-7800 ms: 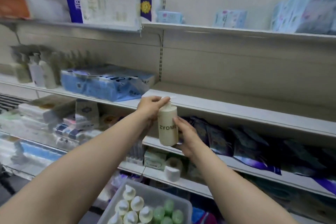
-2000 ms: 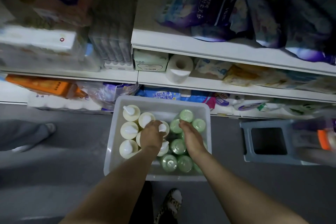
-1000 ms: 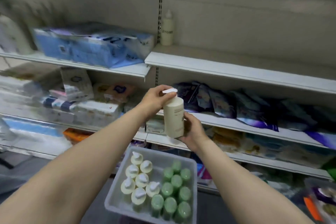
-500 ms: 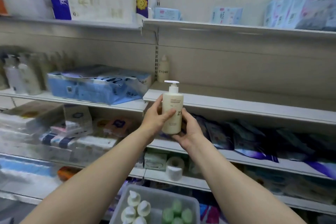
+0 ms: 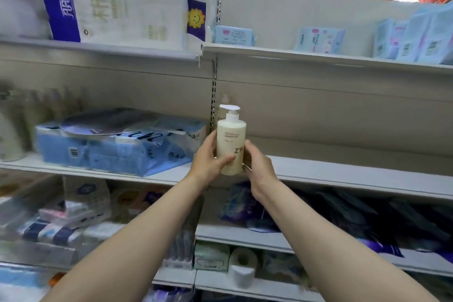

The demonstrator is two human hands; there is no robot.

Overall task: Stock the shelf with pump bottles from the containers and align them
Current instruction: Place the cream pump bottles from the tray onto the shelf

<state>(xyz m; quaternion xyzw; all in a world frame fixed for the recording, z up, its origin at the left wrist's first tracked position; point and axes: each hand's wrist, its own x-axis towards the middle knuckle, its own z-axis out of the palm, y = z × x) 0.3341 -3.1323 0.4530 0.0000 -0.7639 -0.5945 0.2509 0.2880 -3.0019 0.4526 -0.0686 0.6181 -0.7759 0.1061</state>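
Cream pump bottle (image 5: 231, 144), both hands' grip clamped round it, hides most of another bottle (image 5: 223, 108) behind.

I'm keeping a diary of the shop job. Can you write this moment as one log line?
step: carrying to shelf | held: cream pump bottle, upright | left hand: grips | right hand: grips | placed bottle: behind

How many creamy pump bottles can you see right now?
2. One cream plastic pump bottle is held upright in both hands, left hand and right hand. A second cream bottle stands behind it at the shelf's back. Blurry far-left bottles may add more.
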